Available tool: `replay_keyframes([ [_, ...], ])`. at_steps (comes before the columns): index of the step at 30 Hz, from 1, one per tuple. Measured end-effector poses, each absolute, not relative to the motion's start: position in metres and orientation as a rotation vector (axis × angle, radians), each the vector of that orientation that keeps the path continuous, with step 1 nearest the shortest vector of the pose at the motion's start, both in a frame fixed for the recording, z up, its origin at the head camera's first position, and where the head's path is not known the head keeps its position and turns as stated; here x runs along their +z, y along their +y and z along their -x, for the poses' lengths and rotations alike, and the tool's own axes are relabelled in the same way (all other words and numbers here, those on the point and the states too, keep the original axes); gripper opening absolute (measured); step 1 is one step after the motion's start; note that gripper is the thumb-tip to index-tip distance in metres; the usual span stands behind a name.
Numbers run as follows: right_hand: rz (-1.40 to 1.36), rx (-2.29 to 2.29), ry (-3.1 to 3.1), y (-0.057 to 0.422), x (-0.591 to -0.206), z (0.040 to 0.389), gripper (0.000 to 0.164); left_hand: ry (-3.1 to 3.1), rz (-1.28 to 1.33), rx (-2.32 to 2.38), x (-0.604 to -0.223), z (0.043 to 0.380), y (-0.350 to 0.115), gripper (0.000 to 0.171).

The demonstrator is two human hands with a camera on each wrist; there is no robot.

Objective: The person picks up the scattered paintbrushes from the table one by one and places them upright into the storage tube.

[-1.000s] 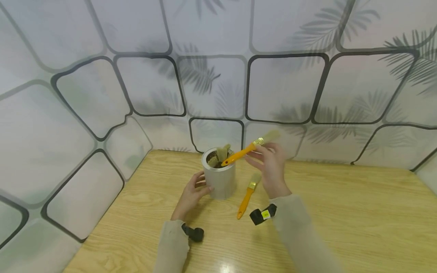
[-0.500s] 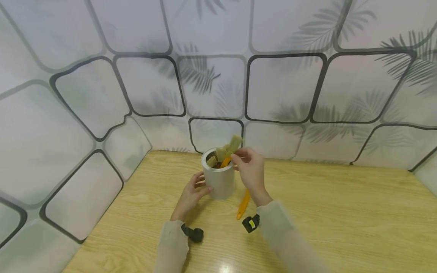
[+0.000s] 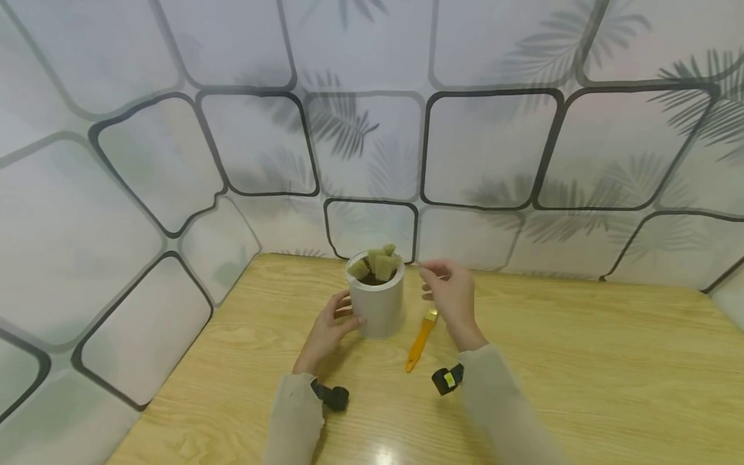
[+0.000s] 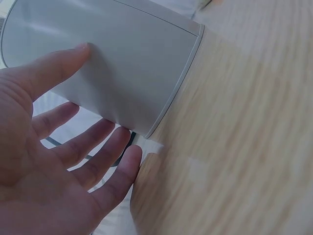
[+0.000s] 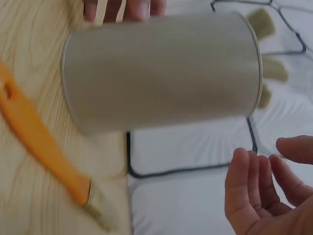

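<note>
A light grey can point(image 3: 378, 310) stands upright on the wooden table, with several paintbrushes point(image 3: 380, 266) in it, their pale bristles up above the rim. My left hand point(image 3: 327, 332) holds the can low on its left side; in the left wrist view the thumb lies across the can wall point(image 4: 127, 68) and the fingertips touch its far side. To the right of the rim is my right hand point(image 3: 453, 297), empty, fingers loosely bent and apart from the can. Another paintbrush point(image 3: 420, 342), orange-handled, lies on the table between the can and my right forearm.
The wooden table point(image 3: 581, 361) meets a patterned wall covering point(image 3: 372, 148) close behind the can. Another patterned wall point(image 3: 134, 213) rises on the left. Each wrist carries a small black camera point(image 3: 334, 397).
My right hand has lowered an orange-handled paintbrush into the can, let go of it and drawn back to the right. The left hand has stayed on the can.
</note>
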State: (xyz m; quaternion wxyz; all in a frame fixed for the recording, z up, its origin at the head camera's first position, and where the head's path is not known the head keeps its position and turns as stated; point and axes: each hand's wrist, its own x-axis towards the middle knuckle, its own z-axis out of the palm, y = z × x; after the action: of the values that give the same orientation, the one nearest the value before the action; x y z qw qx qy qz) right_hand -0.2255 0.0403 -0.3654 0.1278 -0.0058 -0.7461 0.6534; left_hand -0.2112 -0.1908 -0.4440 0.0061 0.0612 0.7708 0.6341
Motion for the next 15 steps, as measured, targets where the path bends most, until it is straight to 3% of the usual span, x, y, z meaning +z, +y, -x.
replay_keyframes([
  [15,0.339,2.157,-2.275,0.105,-0.391,0.226,0.035,2.415,-0.170,1.983,-0.445,0.215,-0.188,0.063],
])
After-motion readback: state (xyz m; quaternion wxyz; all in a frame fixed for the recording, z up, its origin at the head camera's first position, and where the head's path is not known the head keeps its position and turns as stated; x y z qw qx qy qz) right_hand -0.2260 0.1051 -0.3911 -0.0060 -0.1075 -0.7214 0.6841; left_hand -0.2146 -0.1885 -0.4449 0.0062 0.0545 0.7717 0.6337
